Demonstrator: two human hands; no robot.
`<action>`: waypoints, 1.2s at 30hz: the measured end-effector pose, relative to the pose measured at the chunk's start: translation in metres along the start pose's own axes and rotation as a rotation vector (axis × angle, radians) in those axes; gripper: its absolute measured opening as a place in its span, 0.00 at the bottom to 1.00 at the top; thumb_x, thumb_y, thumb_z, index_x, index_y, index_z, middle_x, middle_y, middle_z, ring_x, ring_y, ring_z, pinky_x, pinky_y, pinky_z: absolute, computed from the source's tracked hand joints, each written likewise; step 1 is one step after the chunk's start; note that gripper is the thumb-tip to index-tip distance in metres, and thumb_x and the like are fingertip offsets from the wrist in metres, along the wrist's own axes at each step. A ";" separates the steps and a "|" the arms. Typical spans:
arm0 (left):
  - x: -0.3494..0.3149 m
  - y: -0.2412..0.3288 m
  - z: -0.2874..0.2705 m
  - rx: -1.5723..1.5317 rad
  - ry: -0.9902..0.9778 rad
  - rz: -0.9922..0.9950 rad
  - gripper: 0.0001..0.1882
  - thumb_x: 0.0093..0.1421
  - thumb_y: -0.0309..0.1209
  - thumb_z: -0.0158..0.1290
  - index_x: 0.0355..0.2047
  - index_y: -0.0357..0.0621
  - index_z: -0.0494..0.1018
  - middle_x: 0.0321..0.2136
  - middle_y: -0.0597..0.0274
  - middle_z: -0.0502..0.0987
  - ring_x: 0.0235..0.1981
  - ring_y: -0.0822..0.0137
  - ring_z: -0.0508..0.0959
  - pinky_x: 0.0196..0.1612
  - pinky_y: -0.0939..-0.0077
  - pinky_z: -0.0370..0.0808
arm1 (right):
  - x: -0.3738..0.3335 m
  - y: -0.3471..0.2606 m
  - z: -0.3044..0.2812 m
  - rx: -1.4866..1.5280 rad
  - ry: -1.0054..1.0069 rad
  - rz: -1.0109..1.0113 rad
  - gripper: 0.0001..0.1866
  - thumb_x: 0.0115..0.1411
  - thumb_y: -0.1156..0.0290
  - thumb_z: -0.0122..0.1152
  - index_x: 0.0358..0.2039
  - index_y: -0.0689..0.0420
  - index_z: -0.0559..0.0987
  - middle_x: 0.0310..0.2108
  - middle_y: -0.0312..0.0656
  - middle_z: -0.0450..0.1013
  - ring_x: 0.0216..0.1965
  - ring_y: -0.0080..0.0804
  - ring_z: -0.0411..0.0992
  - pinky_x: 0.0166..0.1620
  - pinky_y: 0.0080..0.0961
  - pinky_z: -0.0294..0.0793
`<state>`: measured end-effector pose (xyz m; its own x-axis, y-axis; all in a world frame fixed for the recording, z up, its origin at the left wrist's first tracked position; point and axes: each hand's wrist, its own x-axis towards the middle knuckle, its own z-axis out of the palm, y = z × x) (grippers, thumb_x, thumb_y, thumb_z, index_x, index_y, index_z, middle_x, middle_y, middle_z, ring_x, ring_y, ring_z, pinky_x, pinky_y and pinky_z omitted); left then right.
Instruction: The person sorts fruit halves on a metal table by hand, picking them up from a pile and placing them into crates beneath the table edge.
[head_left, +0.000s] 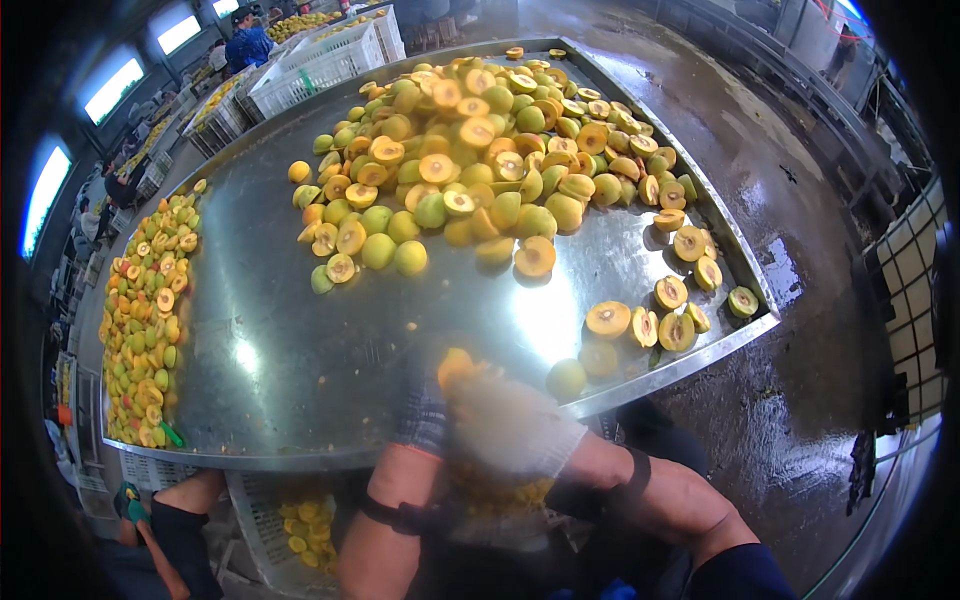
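My two hands meet over the near edge of the metal table, both smeared by motion. My left hand, in a dark striped glove, is partly behind the right one and appears closed round a yellow-orange peach. Across it lies my right hand in a white glove; its fingers are too blurred to make out, and so is anything in them. Just right of the hands, a blurred greenish peach rests near the table edge. Several peach halves with pits showing lie beyond it.
A big heap of whole and halved peaches covers the far middle of the metal table. Another pile lines its left edge, near a green-handled tool. Below stands a white crate with peach pieces. Co-workers are farther off.
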<state>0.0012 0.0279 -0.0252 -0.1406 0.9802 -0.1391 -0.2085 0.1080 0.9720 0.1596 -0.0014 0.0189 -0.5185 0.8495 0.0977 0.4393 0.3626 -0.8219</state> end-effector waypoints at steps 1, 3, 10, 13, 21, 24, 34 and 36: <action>0.003 -0.005 -0.007 0.237 -0.018 0.121 0.12 0.63 0.31 0.51 0.39 0.35 0.80 0.30 0.57 0.81 0.29 0.68 0.79 0.35 0.71 0.78 | 0.002 -0.001 0.002 -0.035 -0.031 0.018 0.15 0.63 0.63 0.55 0.30 0.64 0.79 0.27 0.57 0.76 0.31 0.58 0.77 0.36 0.48 0.77; 0.004 -0.007 -0.015 0.573 -0.036 0.282 0.12 0.64 0.29 0.50 0.38 0.35 0.81 0.29 0.59 0.81 0.28 0.69 0.79 0.34 0.72 0.78 | 0.009 -0.001 0.006 -0.119 -0.157 0.105 0.14 0.63 0.65 0.54 0.31 0.63 0.79 0.27 0.56 0.76 0.32 0.58 0.77 0.36 0.46 0.77; -0.012 0.027 0.005 0.572 -0.010 0.467 0.13 0.65 0.30 0.49 0.35 0.35 0.82 0.27 0.61 0.81 0.28 0.70 0.79 0.34 0.74 0.77 | 0.004 0.012 0.004 -0.068 0.086 -0.289 0.12 0.64 0.67 0.54 0.30 0.61 0.79 0.27 0.53 0.75 0.31 0.52 0.77 0.34 0.44 0.76; -0.008 0.021 0.005 0.420 0.040 0.407 0.15 0.65 0.30 0.47 0.35 0.33 0.81 0.28 0.60 0.81 0.29 0.69 0.79 0.34 0.73 0.77 | 0.002 0.002 0.009 -0.054 0.128 -0.213 0.12 0.64 0.67 0.52 0.28 0.59 0.80 0.26 0.49 0.74 0.30 0.48 0.76 0.33 0.42 0.76; -0.001 0.020 0.003 0.588 -0.016 0.379 0.16 0.66 0.31 0.46 0.35 0.33 0.82 0.30 0.58 0.82 0.31 0.68 0.80 0.36 0.72 0.77 | 0.007 0.018 0.011 -0.224 0.002 -0.279 0.13 0.63 0.66 0.53 0.29 0.62 0.80 0.28 0.54 0.76 0.33 0.50 0.78 0.34 0.42 0.77; -0.006 0.018 0.007 0.587 0.037 0.452 0.16 0.66 0.32 0.47 0.35 0.33 0.82 0.31 0.59 0.82 0.32 0.68 0.80 0.37 0.72 0.77 | 0.006 0.002 0.002 0.113 0.027 0.000 0.13 0.63 0.66 0.54 0.33 0.65 0.78 0.28 0.57 0.76 0.34 0.56 0.78 0.35 0.46 0.77; 0.006 0.005 -0.005 0.394 0.048 0.303 0.12 0.64 0.29 0.50 0.35 0.33 0.81 0.31 0.57 0.82 0.33 0.67 0.80 0.41 0.71 0.77 | 0.012 0.001 0.011 -0.090 -0.063 0.041 0.14 0.63 0.65 0.54 0.34 0.66 0.77 0.29 0.60 0.76 0.32 0.62 0.77 0.35 0.48 0.76; 0.000 0.016 -0.005 0.853 0.033 0.623 0.12 0.64 0.29 0.51 0.35 0.33 0.81 0.31 0.57 0.82 0.33 0.67 0.80 0.42 0.71 0.77 | 0.013 0.005 0.008 -0.020 -0.053 0.050 0.14 0.63 0.65 0.54 0.34 0.66 0.78 0.29 0.60 0.77 0.32 0.62 0.77 0.34 0.48 0.76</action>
<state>-0.0073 0.0290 -0.0106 -0.0175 0.8989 0.4378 0.6573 -0.3196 0.6825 0.1489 0.0076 0.0116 -0.5333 0.8455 0.0265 0.4800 0.3283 -0.8135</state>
